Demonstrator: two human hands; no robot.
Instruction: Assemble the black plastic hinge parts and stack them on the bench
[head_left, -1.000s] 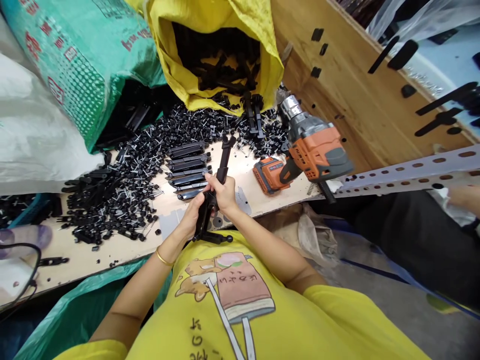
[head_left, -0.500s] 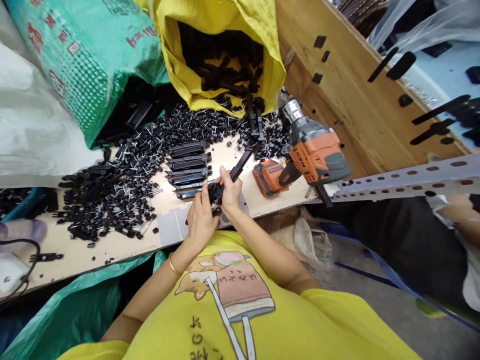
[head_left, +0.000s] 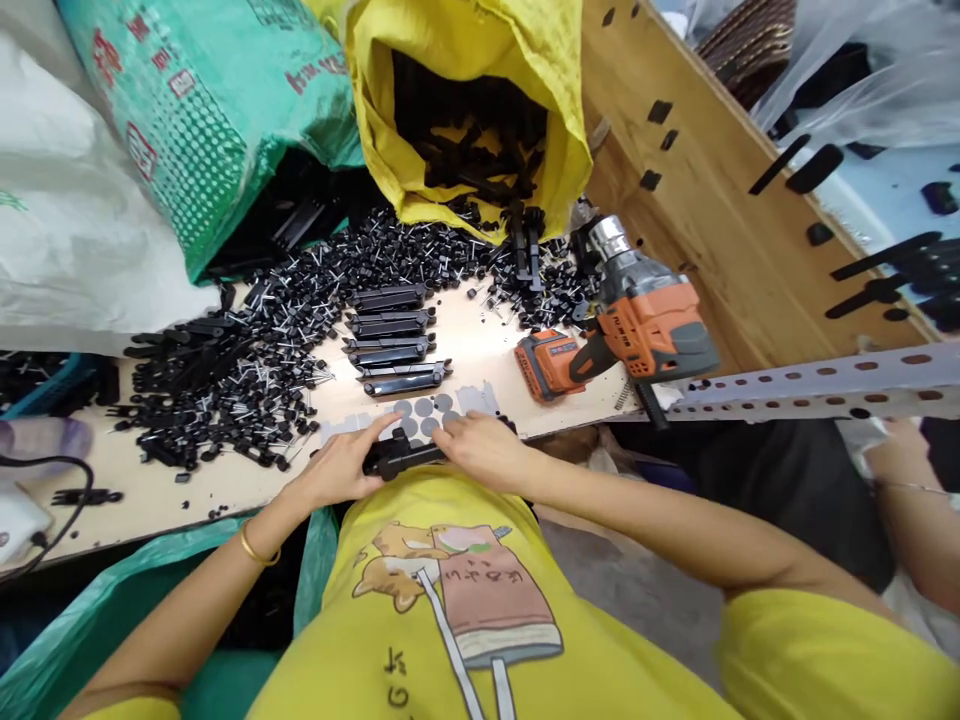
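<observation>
A long black plastic part (head_left: pixel 401 455) lies flat along the near edge of the wooden bench (head_left: pixel 240 485). My left hand (head_left: pixel 341 468) grips its left end and my right hand (head_left: pixel 484 450) covers its right end. Just beyond my hands, several similar black parts (head_left: pixel 394 340) lie in a neat row. A heap of small black pieces with metal pins (head_left: pixel 277 345) spreads across the bench to the left and behind the row.
An orange and grey cordless drill (head_left: pixel 637 320) rests at the right of the bench. A yellow sack (head_left: pixel 480 110) of black parts stands open at the back, beside green (head_left: pixel 210 110) and white sacks. A perforated metal rail (head_left: pixel 810 385) and another person's arm (head_left: pixel 919 510) are at right.
A second ago I held the black part upright in both hands. I tilted it over and brought it down flat onto the bench's near edge.
</observation>
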